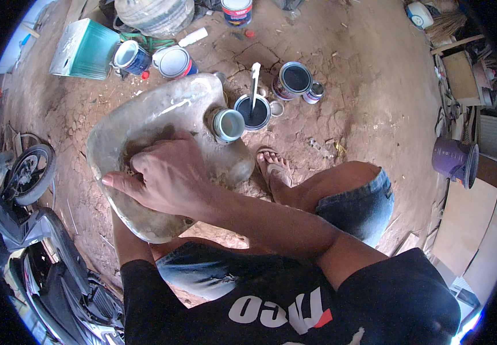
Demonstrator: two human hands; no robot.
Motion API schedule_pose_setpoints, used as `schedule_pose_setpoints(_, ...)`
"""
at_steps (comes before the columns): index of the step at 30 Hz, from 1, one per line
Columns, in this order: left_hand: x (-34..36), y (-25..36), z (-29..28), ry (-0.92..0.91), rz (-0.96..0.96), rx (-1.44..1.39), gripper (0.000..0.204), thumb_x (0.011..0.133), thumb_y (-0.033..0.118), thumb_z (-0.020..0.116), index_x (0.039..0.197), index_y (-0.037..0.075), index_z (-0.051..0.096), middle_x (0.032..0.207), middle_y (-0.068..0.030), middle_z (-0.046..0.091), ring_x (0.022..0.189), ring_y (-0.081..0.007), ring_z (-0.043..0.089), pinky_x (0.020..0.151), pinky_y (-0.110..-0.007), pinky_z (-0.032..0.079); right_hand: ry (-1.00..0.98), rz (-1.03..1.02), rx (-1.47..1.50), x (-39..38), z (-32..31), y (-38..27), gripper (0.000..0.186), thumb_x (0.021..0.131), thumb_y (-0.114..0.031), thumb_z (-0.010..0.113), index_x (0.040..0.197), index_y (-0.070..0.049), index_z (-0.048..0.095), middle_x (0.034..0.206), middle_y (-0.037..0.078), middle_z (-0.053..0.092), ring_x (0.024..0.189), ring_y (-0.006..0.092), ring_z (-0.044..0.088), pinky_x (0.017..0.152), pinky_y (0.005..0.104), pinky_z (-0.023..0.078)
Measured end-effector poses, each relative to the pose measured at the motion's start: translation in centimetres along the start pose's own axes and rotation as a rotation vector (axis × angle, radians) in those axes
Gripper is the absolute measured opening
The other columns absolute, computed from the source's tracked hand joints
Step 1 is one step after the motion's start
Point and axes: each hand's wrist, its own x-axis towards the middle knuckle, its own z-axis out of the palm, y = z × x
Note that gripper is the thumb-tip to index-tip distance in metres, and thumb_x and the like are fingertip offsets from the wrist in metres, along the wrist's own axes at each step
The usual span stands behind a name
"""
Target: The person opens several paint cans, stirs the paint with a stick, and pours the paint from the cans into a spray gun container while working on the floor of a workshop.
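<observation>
The right hand [165, 175] was pressed flat, fingers spread, on the grey tank [162, 144]; the left hand was hidden, its state untellable. The open paint can [252, 112] just beside could be knocked over.

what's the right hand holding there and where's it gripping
The right hand presses flat on top of the grey motorcycle fuel tank; any grip can't be told. Left hand hidden.

The scene is lit by soft, even daylight; only faint shadows are cast on the cracked reddish dirt floor [369, 98]. Glare is seen at eleven and five o'clock. Edges are bent and blurred by fisheye distortion.
</observation>
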Motion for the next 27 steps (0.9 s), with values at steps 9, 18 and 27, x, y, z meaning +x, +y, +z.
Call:
schedule_pose_setpoints(9,0.3,1.8,1.4,0.024,-0.001,0.083,0.077,0.1,0.065,0.028,0.148,0.007,0.042,0.15,-0.013,0.046,0.136,-0.0312,0.045,0.115,-0.047,0.032,0.27,0.053,0.069,-0.6,-1.1,3.0,0.057,0.089,-0.048,0.067,0.048,-0.009,0.059,0.051,0.012,0.058,0.051,0.032,0.06,0.061,0.0454,0.043)
schedule_pose_setpoints(18,-4.2,2.3,-0.4,0.055,0.017,0.102,0.08,0.099,0.067,0.027,0.151,0.008,0.038,0.154,-0.0132,0.041,0.139,-0.0327,0.041,0.116,-0.048,0.03,0.205,0.138,0.116,-1.4,-0.6,6.1,0.061,0.091,-0.051,0.065,0.049,-0.006,0.061,0.048,0.013,0.055,0.047,0.0344,0.058,0.05,0.0435,0.045)
schedule_pose_setpoints(27,-7.0,1.8,-1.8,0.078,0.026,0.101,0.08,0.097,0.067,0.029,0.155,0.011,0.034,0.158,-0.0131,0.037,0.143,-0.0344,0.037,0.117,-0.048,0.031,0.092,0.28,0.204,-1.9,1.0,9.8,0.066,0.09,-0.057,0.065,0.055,-0.002,0.064,0.047,0.016,0.052,0.046,0.0335,0.058,0.047,0.0418,0.044)
